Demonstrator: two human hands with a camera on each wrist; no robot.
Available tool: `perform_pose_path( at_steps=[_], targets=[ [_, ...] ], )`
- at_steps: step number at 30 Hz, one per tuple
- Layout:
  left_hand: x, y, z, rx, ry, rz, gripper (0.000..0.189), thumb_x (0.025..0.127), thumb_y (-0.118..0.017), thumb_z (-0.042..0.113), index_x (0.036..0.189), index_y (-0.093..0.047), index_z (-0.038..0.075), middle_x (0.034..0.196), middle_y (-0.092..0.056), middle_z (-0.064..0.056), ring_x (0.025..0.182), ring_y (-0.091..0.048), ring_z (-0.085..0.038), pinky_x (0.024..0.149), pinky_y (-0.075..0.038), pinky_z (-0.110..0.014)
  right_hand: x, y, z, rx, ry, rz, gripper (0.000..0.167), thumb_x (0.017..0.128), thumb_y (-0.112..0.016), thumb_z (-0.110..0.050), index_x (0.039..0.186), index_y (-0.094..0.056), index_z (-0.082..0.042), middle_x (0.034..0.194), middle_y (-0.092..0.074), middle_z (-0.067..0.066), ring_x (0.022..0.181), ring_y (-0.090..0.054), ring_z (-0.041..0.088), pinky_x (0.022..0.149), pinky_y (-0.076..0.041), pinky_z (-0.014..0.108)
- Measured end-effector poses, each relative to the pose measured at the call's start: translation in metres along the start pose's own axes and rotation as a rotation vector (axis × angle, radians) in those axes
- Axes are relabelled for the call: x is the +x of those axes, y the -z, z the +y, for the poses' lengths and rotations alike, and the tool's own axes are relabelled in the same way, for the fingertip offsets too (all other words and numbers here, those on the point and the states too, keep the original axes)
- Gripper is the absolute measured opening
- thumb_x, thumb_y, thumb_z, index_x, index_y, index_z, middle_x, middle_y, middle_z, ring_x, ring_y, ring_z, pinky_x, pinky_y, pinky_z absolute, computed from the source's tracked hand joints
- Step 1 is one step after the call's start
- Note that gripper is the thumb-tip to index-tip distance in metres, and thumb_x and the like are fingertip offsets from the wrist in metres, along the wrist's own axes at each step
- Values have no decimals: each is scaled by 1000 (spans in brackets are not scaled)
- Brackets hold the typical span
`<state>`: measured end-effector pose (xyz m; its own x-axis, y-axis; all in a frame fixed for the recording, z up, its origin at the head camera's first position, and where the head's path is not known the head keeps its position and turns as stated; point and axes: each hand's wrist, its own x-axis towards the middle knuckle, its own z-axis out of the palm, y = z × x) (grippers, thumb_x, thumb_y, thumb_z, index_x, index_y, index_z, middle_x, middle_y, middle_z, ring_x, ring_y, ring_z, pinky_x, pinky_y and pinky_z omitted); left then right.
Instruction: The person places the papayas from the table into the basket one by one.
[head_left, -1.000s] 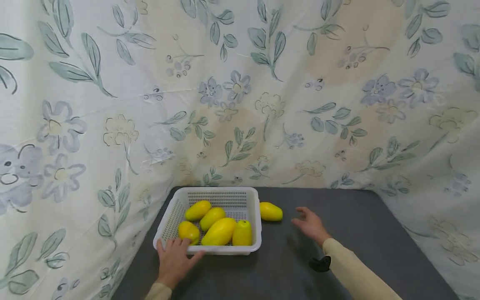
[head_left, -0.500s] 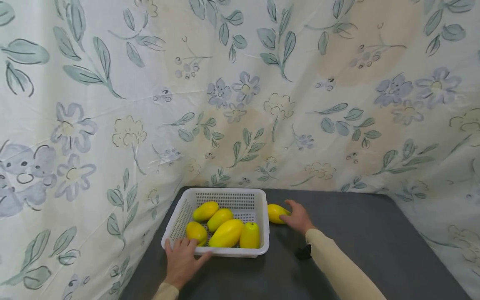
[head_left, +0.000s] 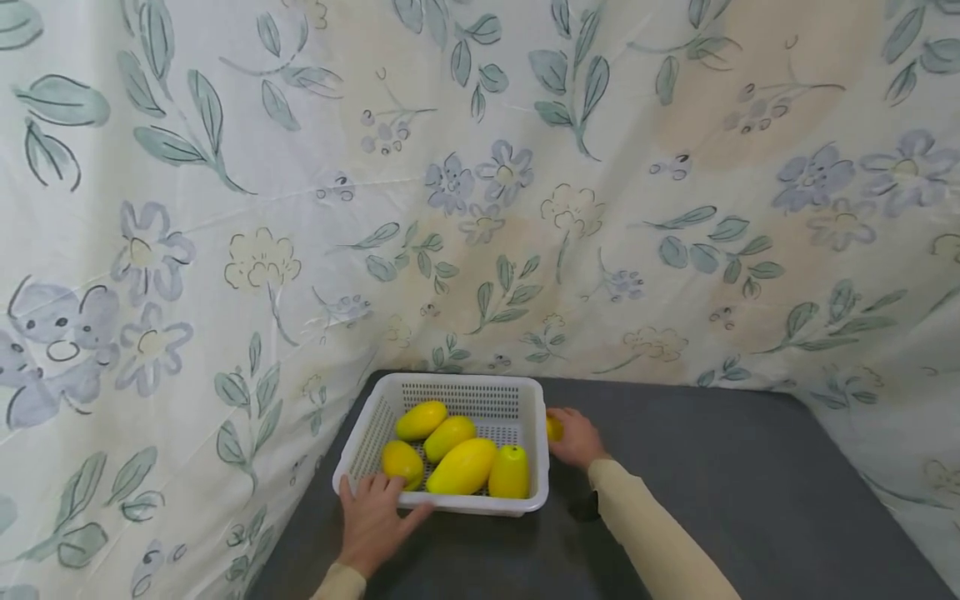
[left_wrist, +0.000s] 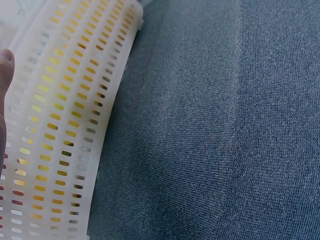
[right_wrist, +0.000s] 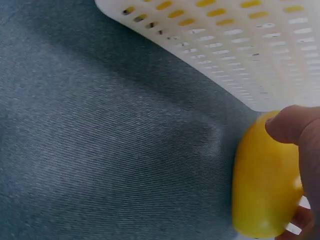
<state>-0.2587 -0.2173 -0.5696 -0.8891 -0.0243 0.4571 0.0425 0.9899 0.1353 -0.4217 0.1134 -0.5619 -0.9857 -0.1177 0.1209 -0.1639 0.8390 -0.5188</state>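
Note:
A white slotted plastic basket (head_left: pixel 480 502) holds several yellow mangoes (head_left: pixel 462 467). My left hand (head_left: pixel 372 521) rests on its front left rim, fingers over the edge and thumb spread along the outside. In the left wrist view, part of that hand's thumb (left_wrist: pixel 5 70) shows at the slotted basket wall (left_wrist: pixel 60 125). Right of the basket, my right hand (head_left: pixel 577 439) grips another yellow mango (right_wrist: pixel 265 182), thumb on one side and fingers around the other. From the head, the hand covers most of this mango, which lies close beside the basket wall.
A dark grey cloth-covered table (head_left: pixel 697 467) carries the basket at its back left. Behind and at both sides hangs a pale curtain (head_left: pixel 487 250) printed with leaves and flowers. A small black object (head_left: pixel 583 507) shows at the right wrist.
My right hand has moved left from the bare table to the mango beside the basket and taken hold of it. The left hand stays on the rim; the head view has shifted slightly.

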Motion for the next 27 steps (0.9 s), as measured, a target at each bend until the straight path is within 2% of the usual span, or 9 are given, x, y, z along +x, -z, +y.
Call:
perform_pose_path(
  at_steps=[7,12,19,23,27],
  targets=[
    [3,2,2,-1,2,-13,68,77,-68,75,103,-70,12,105,-69,-14,111,-57,-38,112,-22,-75,-6,-1,3,56,-20,-11,65,83,-83,-27,141,-58,-10,138,-57,24,113,-58,38,101,-50,59],
    [3,2,2,-6,4,-8,69,76,-69,76,101,-70,12,104,-69,-14,111,-57,-38,112,-21,-74,-5,-1,7,56,-27,-8,65,84,-82,-27,142,-56,-10,135,-59,22,110,-58,35,100,-51,57],
    [1,-1,-2,-3,-2,0,67,76,-69,75,100,-70,13,102,-69,-12,108,-58,-38,111,-22,-74,-8,-5,17,89,-31,-16,68,83,-81,-28,142,-53,-7,125,-63,18,99,-56,30,93,-52,52],
    [-1,-1,-3,-10,-17,39,66,74,-72,74,97,-70,13,98,-69,-12,104,-59,-38,109,-23,-75,-13,-2,22,156,-45,-28,67,86,-80,-26,142,-52,-4,128,-64,20,100,-59,30,95,-52,53],
    [-1,-1,-2,-16,-9,33,67,74,-72,74,98,-70,12,99,-69,-13,106,-58,-38,111,-21,-75,-18,10,26,243,-52,-39,66,89,-77,-27,144,-50,-2,132,-62,20,100,-60,28,95,-54,52]
  ],
)
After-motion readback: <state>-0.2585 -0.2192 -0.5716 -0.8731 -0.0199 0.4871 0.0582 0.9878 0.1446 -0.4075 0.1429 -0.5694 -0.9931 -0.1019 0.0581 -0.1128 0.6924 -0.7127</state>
